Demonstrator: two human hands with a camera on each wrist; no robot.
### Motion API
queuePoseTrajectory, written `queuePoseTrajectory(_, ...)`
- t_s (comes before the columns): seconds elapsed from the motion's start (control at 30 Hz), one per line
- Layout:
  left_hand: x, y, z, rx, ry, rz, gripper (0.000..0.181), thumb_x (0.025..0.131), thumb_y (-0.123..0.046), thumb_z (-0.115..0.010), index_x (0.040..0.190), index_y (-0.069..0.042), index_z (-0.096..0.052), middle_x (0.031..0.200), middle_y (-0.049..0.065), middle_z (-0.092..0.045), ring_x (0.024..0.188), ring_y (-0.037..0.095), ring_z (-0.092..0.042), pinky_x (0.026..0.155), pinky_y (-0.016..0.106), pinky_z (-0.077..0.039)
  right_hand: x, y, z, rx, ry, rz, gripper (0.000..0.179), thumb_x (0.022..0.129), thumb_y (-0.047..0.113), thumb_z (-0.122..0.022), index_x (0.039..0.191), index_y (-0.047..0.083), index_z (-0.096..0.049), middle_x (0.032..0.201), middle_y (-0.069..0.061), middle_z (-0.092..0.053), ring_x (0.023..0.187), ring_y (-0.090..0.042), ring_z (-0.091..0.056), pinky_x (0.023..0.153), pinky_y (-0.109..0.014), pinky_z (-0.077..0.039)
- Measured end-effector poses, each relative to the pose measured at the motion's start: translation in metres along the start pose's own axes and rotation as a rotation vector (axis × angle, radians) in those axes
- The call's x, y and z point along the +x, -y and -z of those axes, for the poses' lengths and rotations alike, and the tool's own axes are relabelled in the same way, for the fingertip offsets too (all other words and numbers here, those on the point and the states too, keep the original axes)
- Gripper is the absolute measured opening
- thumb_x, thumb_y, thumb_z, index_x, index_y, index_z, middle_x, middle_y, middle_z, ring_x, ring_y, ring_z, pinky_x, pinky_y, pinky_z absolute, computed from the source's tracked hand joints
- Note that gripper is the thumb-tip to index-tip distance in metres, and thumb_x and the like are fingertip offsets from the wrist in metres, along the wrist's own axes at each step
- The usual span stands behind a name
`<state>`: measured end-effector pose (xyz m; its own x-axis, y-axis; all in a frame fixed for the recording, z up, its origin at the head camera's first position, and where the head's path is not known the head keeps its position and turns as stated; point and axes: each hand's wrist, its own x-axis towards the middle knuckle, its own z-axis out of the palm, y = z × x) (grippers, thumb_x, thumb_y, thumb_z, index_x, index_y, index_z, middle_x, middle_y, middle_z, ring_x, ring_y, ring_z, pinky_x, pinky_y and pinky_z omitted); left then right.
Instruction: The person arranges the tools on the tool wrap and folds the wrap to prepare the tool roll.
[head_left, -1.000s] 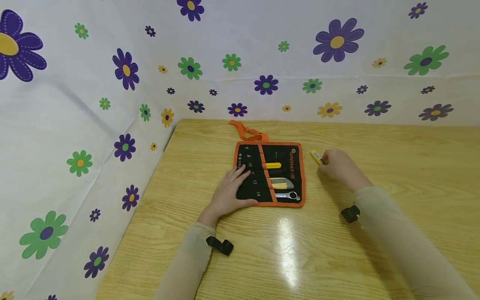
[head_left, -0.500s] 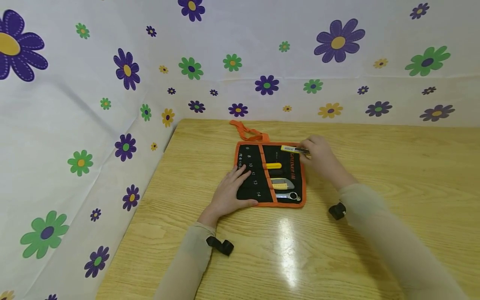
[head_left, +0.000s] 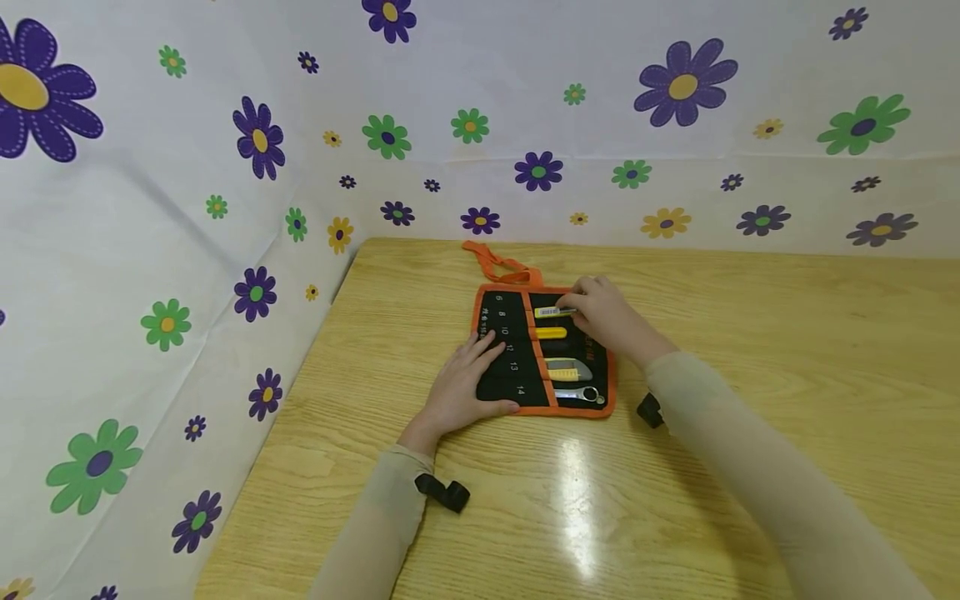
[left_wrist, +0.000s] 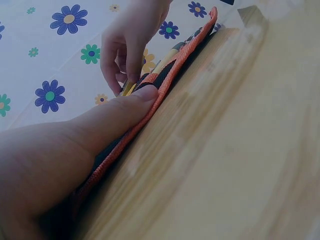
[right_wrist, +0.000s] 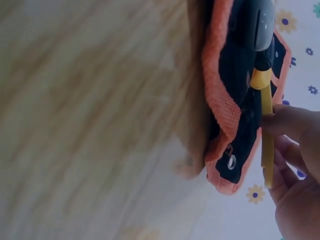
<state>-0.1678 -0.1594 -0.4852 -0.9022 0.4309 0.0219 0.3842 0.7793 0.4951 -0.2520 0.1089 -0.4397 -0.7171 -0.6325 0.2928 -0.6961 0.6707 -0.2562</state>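
Note:
A black tool pouch [head_left: 525, 333] with orange edging lies unrolled on the table. My left hand [head_left: 461, 385] rests on its left part, fingers spread and thumb along the near edge. At the pouch's top pocket, my right hand [head_left: 611, 321] pinches a slim yellow tool [head_left: 551, 312] with a white label; its exact kind is unclear. The tool's left end meets the orange pocket edge. Below it in the pockets sit a yellow-handled tool [head_left: 550, 332], a grey and yellow utility knife [head_left: 567, 369] and a ring-ended wrench [head_left: 577, 393].
An orange tie strap [head_left: 502, 267] trails from the pouch's far edge. The wooden table [head_left: 750, 333] meets a white flowered cloth [head_left: 570, 125] at the back and left. Each wrist wears a small black camera [head_left: 444, 492].
My right hand has carried the yellow tool left from the bare table, over the pouch and down to the top pocket. The left hand has stayed on the pouch.

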Motion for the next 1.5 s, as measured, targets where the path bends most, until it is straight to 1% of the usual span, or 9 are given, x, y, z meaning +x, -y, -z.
queuePoseTrajectory(0.23,0.0,0.0,-0.001,0.002,0.003,0.002,0.096,0.075,-0.061,-0.071,0.151,-0.02,-0.03,0.159,-0.003,-0.014,0.146,0.021,-0.004,0.116,0.04,-0.008,0.003,-0.001,-0.001,-0.02,0.086,-0.011,0.023,0.085,-0.004,-0.065,0.106,0.004,-0.07,0.099,-0.015,-0.057,0.085,-0.031,-0.048,0.076,-0.041,-0.043)
queuePoseTrajectory(0.5,0.001,0.002,-0.001,0.009,0.0,-0.007,0.096,0.075,-0.062,-0.071,0.151,-0.021,-0.03,0.159,-0.003,-0.014,0.146,0.02,-0.005,0.116,0.04,-0.009,0.01,0.004,-0.001,0.049,0.159,-0.034,0.023,0.088,-0.004,-0.064,0.108,0.004,-0.071,0.097,-0.015,-0.058,0.083,-0.03,-0.047,0.075,-0.042,-0.042)
queuePoseTrajectory(0.67,0.0,0.002,-0.002,0.005,-0.008,-0.015,0.096,0.075,-0.062,-0.071,0.151,-0.02,-0.031,0.159,-0.002,-0.015,0.145,0.021,-0.005,0.116,0.04,-0.01,0.016,0.008,-0.007,0.095,0.144,-0.02,0.021,0.089,-0.001,-0.064,0.108,0.003,-0.071,0.093,-0.014,-0.059,0.08,-0.027,-0.05,0.073,-0.04,-0.045)
queuePoseTrajectory(0.8,0.0,0.002,-0.001,0.006,-0.005,-0.013,0.096,0.075,-0.062,-0.07,0.151,-0.02,-0.03,0.159,-0.003,-0.014,0.145,0.02,-0.005,0.116,0.04,-0.009,0.018,0.008,-0.011,0.146,0.126,-0.012,0.02,0.089,-0.002,-0.064,0.108,0.0,-0.07,0.095,-0.015,-0.062,0.085,-0.029,-0.056,0.076,-0.041,-0.049)
queuePoseTrajectory(0.9,0.0,0.002,-0.001,0.005,-0.003,-0.014,0.096,0.075,-0.062,-0.071,0.151,-0.02,-0.03,0.159,-0.002,-0.014,0.145,0.02,-0.005,0.116,0.04,-0.009,0.016,0.005,-0.01,0.177,0.137,-0.061,0.022,0.09,-0.004,-0.062,0.11,-0.002,-0.069,0.101,-0.017,-0.063,0.093,-0.031,-0.058,0.083,-0.043,-0.05)
queuePoseTrajectory(0.97,0.0,0.002,-0.001,0.005,-0.005,-0.018,0.096,0.075,-0.062,-0.071,0.151,-0.02,-0.03,0.159,-0.002,-0.014,0.145,0.02,-0.005,0.116,0.041,-0.01,0.013,0.003,-0.006,0.196,0.148,-0.121,0.022,0.09,-0.005,-0.061,0.111,-0.004,-0.067,0.104,-0.018,-0.063,0.097,-0.032,-0.059,0.085,-0.044,-0.05)
queuePoseTrajectory(1.13,0.0,0.002,-0.001,-0.002,-0.005,-0.017,0.096,0.075,-0.061,-0.072,0.151,-0.02,-0.03,0.159,-0.002,-0.014,0.145,0.02,-0.004,0.116,0.04,-0.009,0.001,-0.003,0.002,0.232,0.162,-0.279,0.019,0.091,-0.001,-0.062,0.108,-0.008,-0.064,0.103,-0.021,-0.059,0.096,-0.034,-0.058,0.083,-0.045,-0.05)
queuePoseTrajectory(1.27,0.0,0.002,-0.001,-0.004,-0.004,-0.016,0.096,0.075,-0.061,-0.072,0.151,-0.02,-0.03,0.159,-0.002,-0.014,0.145,0.02,-0.004,0.116,0.039,-0.008,-0.007,-0.008,0.005,0.268,0.157,-0.376,0.017,0.092,0.001,-0.061,0.106,-0.008,-0.063,0.102,-0.022,-0.061,0.095,-0.034,-0.059,0.082,-0.046,-0.05)
queuePoseTrajectory(1.5,0.0,0.002,-0.001,0.004,-0.003,-0.018,0.096,0.075,-0.061,-0.071,0.151,-0.02,-0.03,0.159,-0.002,-0.014,0.145,0.021,-0.005,0.116,0.04,-0.008,-0.01,-0.002,0.004,0.266,0.107,-0.398,0.014,0.091,-0.001,-0.06,0.102,-0.008,-0.065,0.099,-0.022,-0.066,0.093,-0.034,-0.063,0.081,-0.046,-0.051)
